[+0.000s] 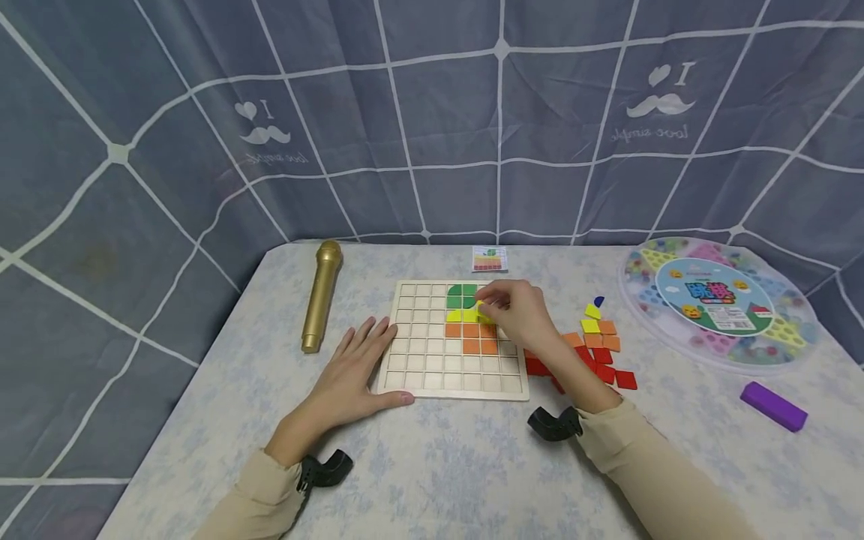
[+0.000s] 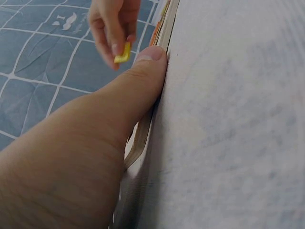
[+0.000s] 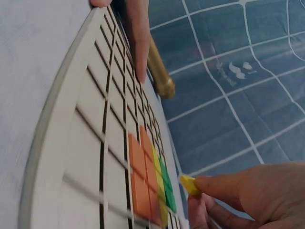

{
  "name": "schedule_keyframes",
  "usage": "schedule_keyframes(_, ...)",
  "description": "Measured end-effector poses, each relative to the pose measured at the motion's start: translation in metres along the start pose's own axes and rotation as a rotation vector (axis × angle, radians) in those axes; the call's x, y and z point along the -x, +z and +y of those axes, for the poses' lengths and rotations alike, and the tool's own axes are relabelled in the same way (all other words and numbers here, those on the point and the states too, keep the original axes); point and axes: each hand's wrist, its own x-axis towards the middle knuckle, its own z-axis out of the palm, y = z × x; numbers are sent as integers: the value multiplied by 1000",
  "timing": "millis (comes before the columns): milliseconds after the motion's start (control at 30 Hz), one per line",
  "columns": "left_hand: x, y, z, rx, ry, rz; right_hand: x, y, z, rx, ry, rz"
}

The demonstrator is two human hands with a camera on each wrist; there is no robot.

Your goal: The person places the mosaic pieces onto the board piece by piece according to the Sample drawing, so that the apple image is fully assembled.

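One table (image 1: 432, 480) is covered with a pale flowery cloth, and a blue-grey sheet (image 1: 432, 112) with white lines is hung behind it. A wooden grid board (image 1: 421, 352) is laid in the middle. The left hand (image 1: 354, 371) is spread flat, and the board's left edge is pressed by it. A yellow tile (image 1: 481, 312) is pinched in the fingertips of the right hand (image 1: 523, 315), just above the board's coloured squares (green, yellow, orange). Loose tiles (image 1: 597, 352) are scattered to the right, and a gold microphone (image 1: 321, 295) is laid to the left.
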Motion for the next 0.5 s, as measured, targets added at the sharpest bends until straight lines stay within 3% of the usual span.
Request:
schedule_keyframes(267, 1, 0, -1, 4, 4, -9, -20, 34, -18, -68, -45, -89)
schedule_keyframes(500, 0, 0, 0, 0, 0, -9, -29, 54, -19, -63, -67, -102)
